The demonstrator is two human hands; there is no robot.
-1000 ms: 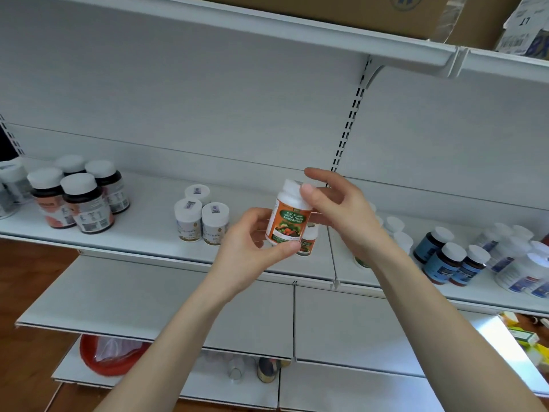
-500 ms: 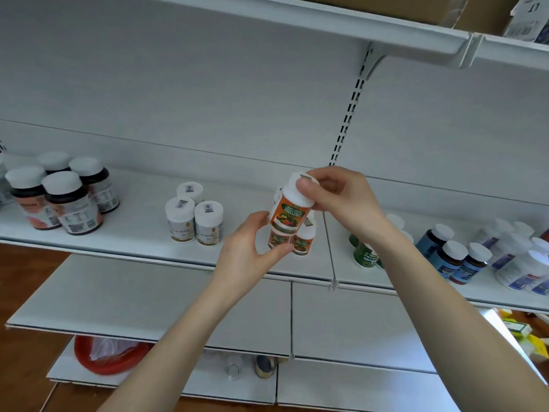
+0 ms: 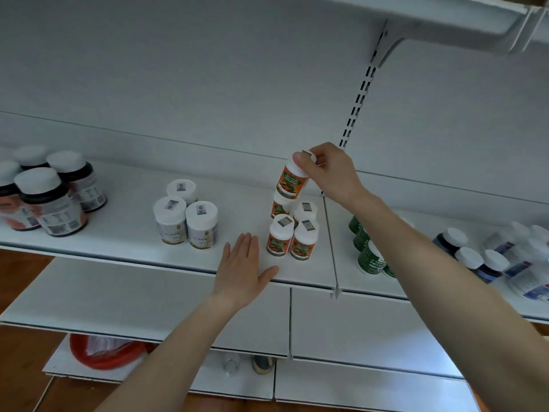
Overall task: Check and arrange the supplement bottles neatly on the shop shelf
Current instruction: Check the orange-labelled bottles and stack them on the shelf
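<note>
At centre frame the orange-labelled bottle, judged light, rigid and smooth-sided, is pinched by its cap in the right hand, tilted above matching bottles on the shelf, while the left hand is spread flat, holding nothing.

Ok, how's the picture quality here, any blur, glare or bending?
Head view: soft, even light, no hard glare; the wide lens bends the upper shelf; dark bottles at far left and pale bottles at far right are smeared; the orange-label bottle in the right hand is sharper, though its print is unreadable.
</note>
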